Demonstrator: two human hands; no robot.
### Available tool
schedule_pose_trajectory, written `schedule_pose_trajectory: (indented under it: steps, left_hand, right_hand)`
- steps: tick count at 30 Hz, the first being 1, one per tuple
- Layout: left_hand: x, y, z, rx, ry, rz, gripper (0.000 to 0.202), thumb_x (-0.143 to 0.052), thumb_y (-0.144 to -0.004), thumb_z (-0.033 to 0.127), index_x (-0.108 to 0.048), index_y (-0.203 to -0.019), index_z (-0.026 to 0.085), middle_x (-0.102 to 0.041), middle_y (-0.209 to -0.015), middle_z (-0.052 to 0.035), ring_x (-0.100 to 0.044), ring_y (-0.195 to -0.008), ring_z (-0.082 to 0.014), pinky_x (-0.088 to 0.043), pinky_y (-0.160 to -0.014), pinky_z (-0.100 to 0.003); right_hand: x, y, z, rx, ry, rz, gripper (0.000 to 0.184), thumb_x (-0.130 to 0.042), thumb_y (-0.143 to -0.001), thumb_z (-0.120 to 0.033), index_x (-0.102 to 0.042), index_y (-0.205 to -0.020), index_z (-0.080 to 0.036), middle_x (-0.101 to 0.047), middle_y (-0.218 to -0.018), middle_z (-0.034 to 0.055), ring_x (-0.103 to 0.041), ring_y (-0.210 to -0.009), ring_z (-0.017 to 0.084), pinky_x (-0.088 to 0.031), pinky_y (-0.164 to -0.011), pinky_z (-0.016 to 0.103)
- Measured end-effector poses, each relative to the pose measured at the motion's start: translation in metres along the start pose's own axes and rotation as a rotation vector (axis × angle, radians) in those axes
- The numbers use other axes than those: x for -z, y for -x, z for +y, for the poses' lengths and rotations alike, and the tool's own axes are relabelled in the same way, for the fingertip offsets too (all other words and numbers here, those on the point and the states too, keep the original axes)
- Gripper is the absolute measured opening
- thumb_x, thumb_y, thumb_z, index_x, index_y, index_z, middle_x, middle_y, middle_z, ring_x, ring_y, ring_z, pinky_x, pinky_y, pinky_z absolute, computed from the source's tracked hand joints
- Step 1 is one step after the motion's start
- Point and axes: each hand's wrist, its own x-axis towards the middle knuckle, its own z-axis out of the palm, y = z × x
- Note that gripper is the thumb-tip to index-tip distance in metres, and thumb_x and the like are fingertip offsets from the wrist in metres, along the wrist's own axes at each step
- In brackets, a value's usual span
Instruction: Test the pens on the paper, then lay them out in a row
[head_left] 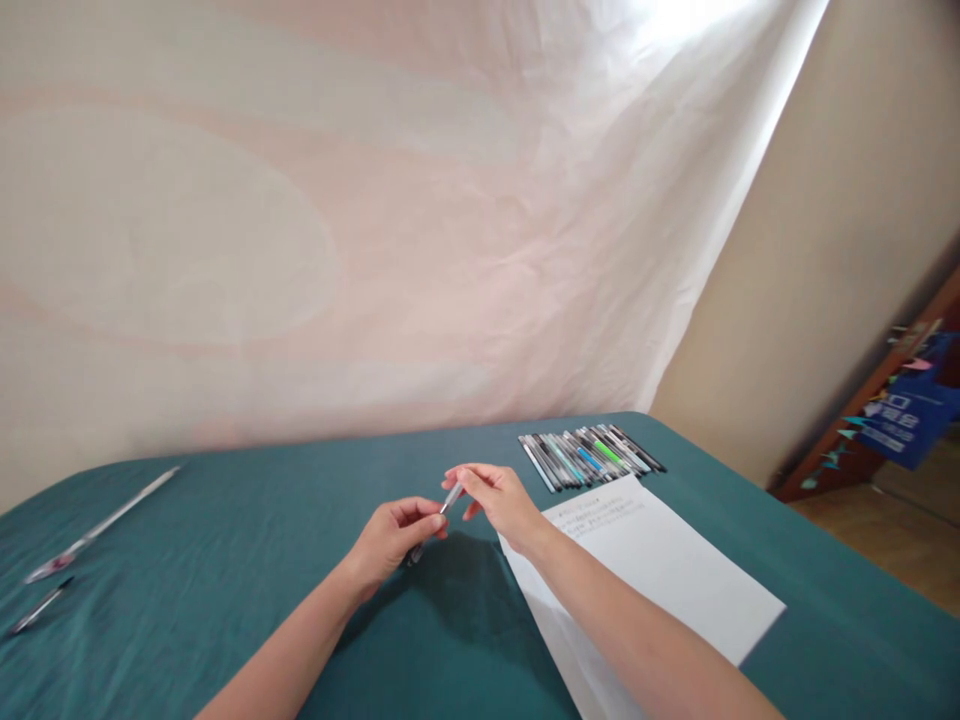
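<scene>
A thin clear pen (448, 501) is held between both hands above the teal tablecloth (225, 560). My left hand (394, 538) pinches its lower end, fingers curled. My right hand (499, 500) pinches the upper end between thumb and fingers. Just right of the hands lies a white sheet of paper (675, 570) with a few lines of writing at its top; my right forearm crosses it. Behind the sheet lies a row of several pens (589, 455), side by side.
Two more pens lie at the table's far left: a long clear one (101, 525) and a shorter dark one (37, 607). A pale cloth hangs behind the table. At right there is a beige wall and a doorway with a blue sign (904, 420).
</scene>
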Motion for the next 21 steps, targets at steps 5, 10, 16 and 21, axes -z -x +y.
schedule_pose_trajectory:
  steps: [5, 10, 16, 21]
  left_hand:
    - [-0.012, 0.003, -0.001, 0.085, 0.242, -0.049, 0.019, -0.059, -0.073, 0.034, -0.059, -0.08, 0.016, -0.061, -0.07, -0.0018, -0.052, -0.061, -0.0092, -0.035, -0.054, -0.018]
    - [-0.019, 0.007, 0.006, 0.079, 0.417, -0.102, 0.016, -0.056, -0.076, 0.029, -0.057, -0.088, 0.018, -0.06, -0.077, -0.0018, -0.055, -0.069, -0.01, -0.04, -0.066, -0.02]
    - [-0.026, 0.014, 0.016, -0.061, 0.45, -0.268, 0.057, -0.06, -0.073, 0.026, -0.038, -0.125, 0.029, -0.053, -0.111, -0.0071, -0.054, -0.085, -0.016, -0.038, -0.084, -0.035]
    - [-0.026, 0.015, 0.014, -0.042, 0.308, -0.265, 0.049, -0.061, -0.071, 0.026, -0.049, -0.118, 0.026, -0.053, -0.116, -0.0078, -0.053, -0.092, -0.0185, -0.035, -0.09, -0.038]
  right_hand:
    - [0.001, 0.0, 0.006, -0.126, -0.179, -0.009, 0.037, -0.052, -0.076, -0.046, -0.065, -0.089, -0.014, -0.064, -0.082, 0.0076, -0.055, -0.063, 0.011, -0.04, -0.045, 0.019]
    - [0.004, -0.002, 0.006, -0.116, -0.175, -0.042, 0.035, -0.059, -0.07, -0.046, -0.066, -0.078, -0.013, -0.057, -0.062, 0.0006, -0.045, -0.051, 0.007, -0.033, -0.041, 0.017]
    - [0.016, -0.011, 0.014, -0.208, -0.285, 0.181, 0.043, -0.06, -0.064, -0.054, -0.065, -0.075, -0.013, -0.051, -0.055, -0.0025, -0.041, -0.045, 0.005, -0.029, -0.039, 0.017]
    - [0.018, -0.011, 0.016, -0.263, -0.316, 0.163, 0.043, -0.062, -0.063, -0.054, -0.064, -0.071, -0.012, -0.053, -0.056, -0.0014, -0.04, -0.044, 0.004, -0.029, -0.04, 0.016]
